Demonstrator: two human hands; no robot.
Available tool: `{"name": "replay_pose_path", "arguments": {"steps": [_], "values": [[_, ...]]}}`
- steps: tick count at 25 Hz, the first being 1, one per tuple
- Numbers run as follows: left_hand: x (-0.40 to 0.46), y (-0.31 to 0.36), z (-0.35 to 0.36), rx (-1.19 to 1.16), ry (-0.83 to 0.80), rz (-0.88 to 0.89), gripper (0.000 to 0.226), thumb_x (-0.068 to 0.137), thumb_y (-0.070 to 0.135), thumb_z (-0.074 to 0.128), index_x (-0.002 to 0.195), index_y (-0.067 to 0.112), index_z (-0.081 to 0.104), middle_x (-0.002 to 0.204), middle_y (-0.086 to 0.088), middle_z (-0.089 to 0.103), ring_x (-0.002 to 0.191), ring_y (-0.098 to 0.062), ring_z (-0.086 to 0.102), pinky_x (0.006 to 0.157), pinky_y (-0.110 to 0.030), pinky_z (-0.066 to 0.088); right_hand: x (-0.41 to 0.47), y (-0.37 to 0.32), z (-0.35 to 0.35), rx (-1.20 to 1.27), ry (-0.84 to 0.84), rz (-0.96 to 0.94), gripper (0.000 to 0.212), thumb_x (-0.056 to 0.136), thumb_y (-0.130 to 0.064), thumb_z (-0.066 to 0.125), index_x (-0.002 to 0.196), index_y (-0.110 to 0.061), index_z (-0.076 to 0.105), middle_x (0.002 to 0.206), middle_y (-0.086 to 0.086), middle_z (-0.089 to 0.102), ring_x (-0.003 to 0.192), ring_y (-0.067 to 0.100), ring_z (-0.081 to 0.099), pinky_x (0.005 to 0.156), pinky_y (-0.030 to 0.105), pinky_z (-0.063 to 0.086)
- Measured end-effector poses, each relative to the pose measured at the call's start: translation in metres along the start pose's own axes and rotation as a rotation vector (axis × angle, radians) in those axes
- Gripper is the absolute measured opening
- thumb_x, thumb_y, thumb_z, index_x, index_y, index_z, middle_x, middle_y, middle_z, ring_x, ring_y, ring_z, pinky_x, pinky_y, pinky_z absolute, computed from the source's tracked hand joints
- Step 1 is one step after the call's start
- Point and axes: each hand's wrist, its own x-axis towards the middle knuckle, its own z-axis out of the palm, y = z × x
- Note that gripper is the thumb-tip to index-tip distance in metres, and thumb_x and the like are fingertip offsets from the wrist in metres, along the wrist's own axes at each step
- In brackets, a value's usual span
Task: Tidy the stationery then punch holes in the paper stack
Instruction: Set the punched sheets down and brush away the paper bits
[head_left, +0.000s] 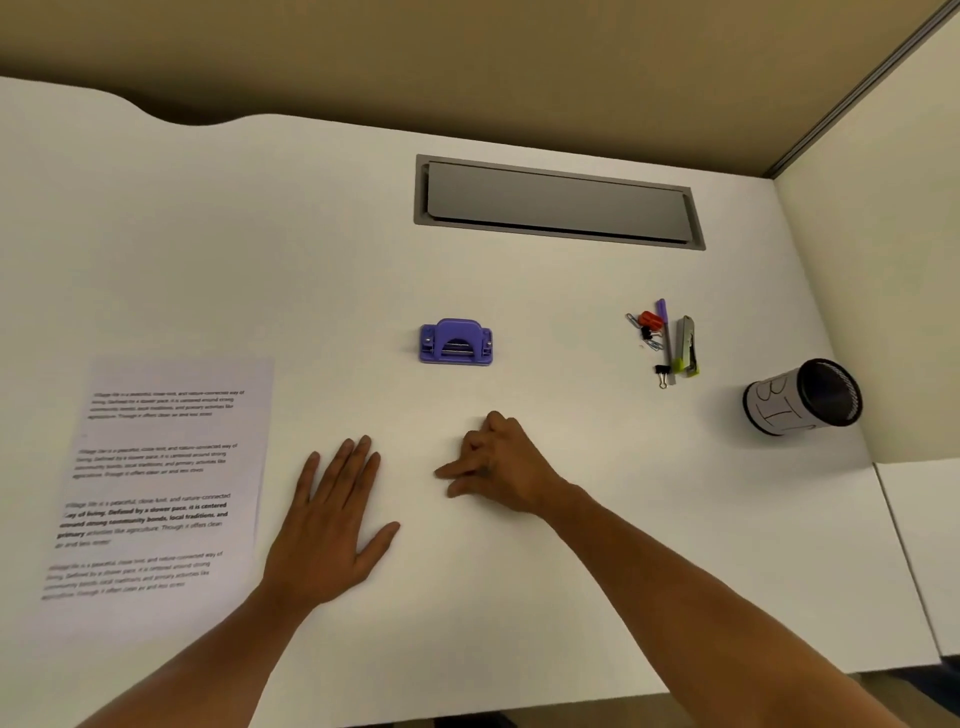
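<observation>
While both hands rest empty near the desk's front edge, the loose stationery cluster (666, 340) lies forward and right of the right hand (498, 467), the nearer hand, its fingers loosely curled. The left hand (327, 525) lies flat. Pen and stapler run front-to-back; the pen cup (802, 397) lies tipped beside them. The paper stack (161, 483) sits far left, with bare desk between.

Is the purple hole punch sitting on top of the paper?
No, the hole punch sits on the bare desk, apart from the paper.
</observation>
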Motion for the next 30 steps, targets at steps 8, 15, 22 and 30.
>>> {"name": "replay_pose_path", "arguments": {"steps": [8, 15, 22, 30], "values": [[0.000, 0.001, -0.001, 0.020, -0.006, -0.010, 0.084, 0.094, 0.064, 0.030, 0.158, 0.013, 0.012, 0.168, -0.007, 0.006, 0.156, -0.023, 0.008, 0.125, -0.054, 0.015, 0.013, -0.001, -0.008, -0.127, -0.030, -0.085, 0.017, 0.084, -0.050, 0.069, 0.091, -0.039, 0.079, 0.082, -0.011, 0.064, 0.082, 0.018, 0.048, 0.068, 0.032, 0.026], [-0.001, 0.001, -0.001, 0.014, -0.007, -0.007, 0.084, 0.094, 0.063, 0.031, 0.158, 0.013, 0.011, 0.169, -0.006, 0.005, 0.156, -0.023, 0.008, 0.125, -0.054, 0.015, 0.010, -0.007, -0.006, 0.073, 0.008, 0.191, 0.015, 0.095, -0.017, 0.061, 0.093, -0.022, 0.075, 0.096, -0.003, 0.069, 0.094, 0.020, 0.054, 0.080, 0.031, 0.039], [-0.001, 0.000, -0.001, 0.016, -0.021, -0.008, 0.084, 0.094, 0.063, 0.031, 0.158, 0.012, 0.010, 0.169, -0.007, 0.005, 0.156, -0.023, 0.007, 0.124, -0.054, 0.016, -0.020, -0.008, -0.013, 0.689, 0.346, 0.588, 0.022, 0.093, -0.008, 0.065, 0.082, -0.027, 0.067, 0.086, -0.014, 0.069, 0.085, -0.001, 0.062, 0.078, 0.018, 0.046], [-0.001, 0.002, -0.009, 0.029, -0.032, -0.008, 0.083, 0.095, 0.063, 0.030, 0.158, 0.011, 0.013, 0.168, -0.007, 0.008, 0.156, -0.023, 0.008, 0.125, -0.054, 0.015, -0.016, -0.027, -0.013, 0.717, 0.381, 0.695, 0.019, 0.093, -0.013, 0.065, 0.082, -0.027, 0.071, 0.086, -0.017, 0.071, 0.090, 0.005, 0.063, 0.085, 0.022, 0.045]]}}
